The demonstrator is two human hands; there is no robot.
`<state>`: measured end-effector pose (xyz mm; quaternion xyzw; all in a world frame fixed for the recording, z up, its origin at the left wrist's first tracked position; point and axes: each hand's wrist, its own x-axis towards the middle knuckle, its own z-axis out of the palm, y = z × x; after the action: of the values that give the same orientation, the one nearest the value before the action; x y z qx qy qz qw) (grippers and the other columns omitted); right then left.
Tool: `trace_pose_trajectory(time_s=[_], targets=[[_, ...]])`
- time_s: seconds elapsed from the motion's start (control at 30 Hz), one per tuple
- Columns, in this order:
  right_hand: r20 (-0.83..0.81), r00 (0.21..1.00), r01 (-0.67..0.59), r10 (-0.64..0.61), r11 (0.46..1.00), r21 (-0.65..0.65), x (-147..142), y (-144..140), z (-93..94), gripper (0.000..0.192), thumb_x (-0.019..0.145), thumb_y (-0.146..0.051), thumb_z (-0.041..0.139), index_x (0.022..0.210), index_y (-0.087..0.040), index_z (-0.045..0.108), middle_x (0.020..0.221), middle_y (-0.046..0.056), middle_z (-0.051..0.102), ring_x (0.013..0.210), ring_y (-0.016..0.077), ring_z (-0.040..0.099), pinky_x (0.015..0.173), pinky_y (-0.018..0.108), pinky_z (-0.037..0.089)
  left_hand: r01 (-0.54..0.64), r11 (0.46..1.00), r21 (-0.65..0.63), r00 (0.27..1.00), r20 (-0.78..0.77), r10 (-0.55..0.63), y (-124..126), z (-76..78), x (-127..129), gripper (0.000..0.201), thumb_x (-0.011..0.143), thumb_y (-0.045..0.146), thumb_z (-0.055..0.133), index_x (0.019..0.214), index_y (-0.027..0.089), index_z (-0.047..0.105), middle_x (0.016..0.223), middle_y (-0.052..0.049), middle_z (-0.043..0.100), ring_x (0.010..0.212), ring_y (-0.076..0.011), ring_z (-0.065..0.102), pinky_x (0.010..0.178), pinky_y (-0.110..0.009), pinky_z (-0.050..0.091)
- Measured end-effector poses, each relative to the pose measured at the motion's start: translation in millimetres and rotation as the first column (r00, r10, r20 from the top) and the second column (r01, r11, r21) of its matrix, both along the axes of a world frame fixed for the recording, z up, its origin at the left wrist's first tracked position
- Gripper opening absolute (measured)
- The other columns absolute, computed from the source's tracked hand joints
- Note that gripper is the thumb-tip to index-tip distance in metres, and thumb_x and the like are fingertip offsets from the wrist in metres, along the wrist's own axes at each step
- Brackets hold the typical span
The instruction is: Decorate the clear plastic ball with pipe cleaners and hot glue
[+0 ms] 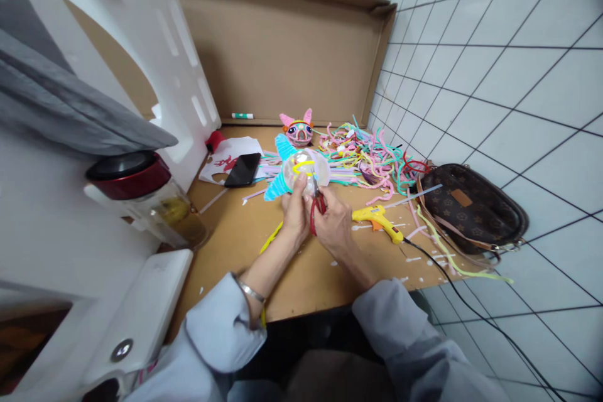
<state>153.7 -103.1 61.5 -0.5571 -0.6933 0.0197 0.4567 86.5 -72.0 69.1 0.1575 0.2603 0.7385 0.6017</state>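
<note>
My left hand (295,212) is closed on a round, translucent craft head (321,166), its fingers partly hidden behind it. Two fuzzy blue ears (284,147) stick out from the head's left side, and a bent yellow pipe cleaner (303,167) lies across its face. In my right hand (335,217) are red-handled scissors (317,208), their tips up against the head; whether the blades touch the yellow piece I cannot tell. A long yellow strand (271,239) runs down behind my left wrist.
A finished pink-eared head (298,132) sits behind, beside heaped pipe cleaners (362,160). Right of my hands lie a yellow glue gun (379,220), its black cord (452,286) and a brown bag (475,204). Leftward are a phone (243,170), printed paper (214,169) and a glass jar (174,213).
</note>
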Motion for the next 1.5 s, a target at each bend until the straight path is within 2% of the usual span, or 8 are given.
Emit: trace_pose_trajectory(time_s=[0.23, 0.5, 0.7, 0.8, 1.03, 1.27, 1.5], targets=[[-0.049, 0.999, -0.018, 0.018, 1.0, -0.007, -1.8, 1.2, -2.7, 0.025, 0.093, -0.037, 0.045, 0.094, -0.02, 0.064, 0.082, 0.008, 0.073, 0.068, 0.0189, 0.065, 0.065, 0.028, 0.045, 0.018, 0.999, 0.033, 1.0, 0.017, -0.018, -0.3, -0.8, -0.2, 0.043, 0.058, 0.041, 0.09, 0.086, 0.017, 0.068, 0.073, 0.002, 0.073, 0.063, -0.0118, 0.068, 0.076, -0.025, 0.055], [-0.069, 0.998, -0.009, 0.008, 1.0, -0.009, -3.7, 2.1, -6.3, 0.025, 0.093, -0.035, 0.043, 0.095, -0.02, 0.063, 0.082, 0.007, 0.071, 0.069, 0.0186, 0.064, 0.066, 0.027, 0.044, 0.016, 1.0, -0.016, 0.999, 0.034, -0.016, -2.6, 4.6, -0.4, 0.048, 0.049, 0.042, 0.093, 0.08, 0.016, 0.068, 0.068, 0.003, 0.071, 0.054, -0.0088, 0.062, 0.067, -0.022, 0.053], [-0.068, 0.998, 0.001, -0.003, 1.0, -0.03, -4.7, 1.1, -4.2, 0.021, 0.092, -0.034, 0.047, 0.097, -0.021, 0.063, 0.087, 0.006, 0.071, 0.074, 0.0188, 0.063, 0.069, 0.027, 0.044, 0.008, 1.0, -0.029, 1.0, 0.012, -0.008, -1.0, 1.4, -1.6, 0.04, 0.058, 0.041, 0.089, 0.08, 0.016, 0.067, 0.065, 0.003, 0.07, 0.053, -0.0088, 0.061, 0.064, -0.022, 0.05], [-0.122, 0.992, -0.019, 0.013, 0.999, -0.048, -4.5, 0.5, -1.6, 0.022, 0.091, -0.036, 0.048, 0.097, -0.021, 0.063, 0.084, 0.005, 0.07, 0.071, 0.0178, 0.062, 0.068, 0.027, 0.045, 0.009, 1.0, -0.009, 1.0, 0.01, -0.009, -1.5, 1.8, -1.6, 0.04, 0.059, 0.04, 0.089, 0.083, 0.016, 0.067, 0.068, 0.003, 0.071, 0.055, -0.0092, 0.063, 0.065, -0.022, 0.05], [-0.273, 0.955, -0.152, 0.118, 0.983, -0.106, -1.6, -0.5, 5.3, 0.025, 0.088, -0.044, 0.05, 0.087, -0.021, 0.059, 0.067, -0.001, 0.059, 0.057, 0.0143, 0.051, 0.059, 0.025, 0.04, 0.005, 1.0, 0.007, 1.0, 0.021, -0.005, -2.9, 4.5, -0.1, 0.043, 0.056, 0.042, 0.09, 0.08, 0.017, 0.066, 0.067, 0.004, 0.07, 0.055, -0.0084, 0.062, 0.062, -0.02, 0.049], [-0.279, 0.953, -0.149, 0.114, 0.983, -0.108, -1.0, 0.8, 4.0, 0.025, 0.088, -0.045, 0.049, 0.084, -0.022, 0.059, 0.064, -0.002, 0.056, 0.056, 0.0138, 0.047, 0.057, 0.024, 0.037, 0.002, 1.0, 0.0, 0.998, 0.06, -0.002, -2.6, 6.3, 1.1, 0.048, 0.048, 0.04, 0.094, 0.081, 0.017, 0.068, 0.072, 0.003, 0.072, 0.059, -0.0102, 0.064, 0.069, -0.023, 0.052], [-0.266, 0.96, -0.113, 0.09, 0.991, -0.074, -2.3, 1.6, 1.4, 0.026, 0.088, -0.043, 0.046, 0.084, -0.022, 0.062, 0.062, -0.002, 0.055, 0.055, 0.0136, 0.044, 0.055, 0.024, 0.035, 0.015, 1.0, 0.005, 0.999, 0.043, -0.015, -2.9, 4.8, 1.3, 0.045, 0.052, 0.04, 0.092, 0.082, 0.017, 0.068, 0.071, 0.003, 0.072, 0.059, -0.0101, 0.064, 0.07, -0.023, 0.052]])
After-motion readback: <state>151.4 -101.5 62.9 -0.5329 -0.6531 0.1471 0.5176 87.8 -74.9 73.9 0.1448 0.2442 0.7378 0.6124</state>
